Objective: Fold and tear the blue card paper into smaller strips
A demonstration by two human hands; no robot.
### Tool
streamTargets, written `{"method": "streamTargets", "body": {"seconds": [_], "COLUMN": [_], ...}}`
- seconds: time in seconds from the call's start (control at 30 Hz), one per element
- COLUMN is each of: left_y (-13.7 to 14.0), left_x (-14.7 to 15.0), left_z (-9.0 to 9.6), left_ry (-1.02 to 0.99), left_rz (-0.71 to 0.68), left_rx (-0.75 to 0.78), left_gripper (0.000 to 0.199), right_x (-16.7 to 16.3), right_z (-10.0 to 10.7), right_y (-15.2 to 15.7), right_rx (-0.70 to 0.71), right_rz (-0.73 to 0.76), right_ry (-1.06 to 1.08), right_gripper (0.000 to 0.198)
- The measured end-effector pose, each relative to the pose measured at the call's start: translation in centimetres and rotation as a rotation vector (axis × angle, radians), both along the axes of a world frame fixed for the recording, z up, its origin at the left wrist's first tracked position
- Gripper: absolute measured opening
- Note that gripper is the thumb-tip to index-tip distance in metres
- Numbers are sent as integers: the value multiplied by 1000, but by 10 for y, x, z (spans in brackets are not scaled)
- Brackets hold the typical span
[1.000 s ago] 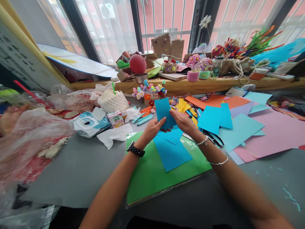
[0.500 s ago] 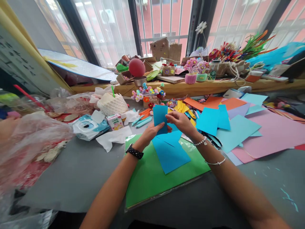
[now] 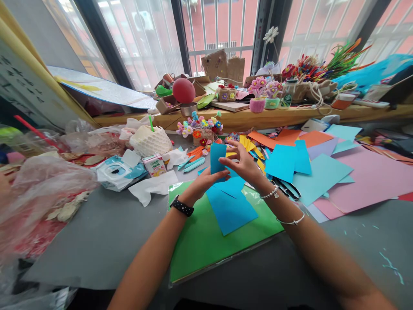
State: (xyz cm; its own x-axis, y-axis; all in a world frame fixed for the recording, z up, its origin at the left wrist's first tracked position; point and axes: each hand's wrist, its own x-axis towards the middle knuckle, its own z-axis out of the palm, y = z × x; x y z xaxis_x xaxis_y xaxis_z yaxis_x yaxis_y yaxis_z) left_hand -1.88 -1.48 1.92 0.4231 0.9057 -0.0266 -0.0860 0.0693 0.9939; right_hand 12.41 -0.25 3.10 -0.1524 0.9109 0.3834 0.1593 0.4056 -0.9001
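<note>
My left hand (image 3: 206,181) is closed around the lower part of a small blue sheet of paper (image 3: 217,156), which stands upright. My right hand (image 3: 240,161) is at the paper's right side with its fingers apart, and one fingertip reaches over the front of the sheet near its edge. Below both hands, larger blue paper (image 3: 230,211) with thin slits or lines across it lies on a green stack of paper (image 3: 193,245) in a clear sleeve. My left wrist wears a dark watch band; two silver bracelets circle my right arm.
Teal sheets (image 3: 325,178), a pink sheet (image 3: 380,176) and blue pieces (image 3: 280,162) lie to the right. A wipes pack (image 3: 119,170), a small carton (image 3: 155,165) and white tissue (image 3: 153,186) are on the left. Crafted flowers (image 3: 201,128) stand behind my hands.
My right hand's fingers have spread from a pinch at the paper's edge, with one now over its front. The small blue sheet has turned and looks narrower.
</note>
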Motion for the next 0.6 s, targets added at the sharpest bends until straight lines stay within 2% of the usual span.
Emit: {"method": "streamTargets", "body": {"seconds": [0.07,0.13,0.23,0.37,0.43,0.5,0.6], "left_y": [-1,-3,-3,-1,-1,0,3], "left_x": [2,3,2,1,2,3,2], "left_z": [0,0,-1,-4,-4,-3,0], "left_ry": [34,77,130,173,154,142,125], "left_rz": [-23,-72,-130,-143,-131,-88,41], "left_rx": [63,125,172,180,181,208,259], "left_gripper": [38,42,43,54,51,40,33], "right_x": [-5,-10,-12,-11,-10,-6,3], "right_z": [2,4,3,2,3,5,5], "right_y": [-6,-11,-14,-12,-11,-7,2], "right_rx": [35,108,209,226,232,230,153], "right_rz": [-54,-104,-139,-128,-82,-8,51], "right_ry": [-29,-79,-154,-165,-164,-150,-97], "right_gripper": [81,83,66,37,33,35,42]}}
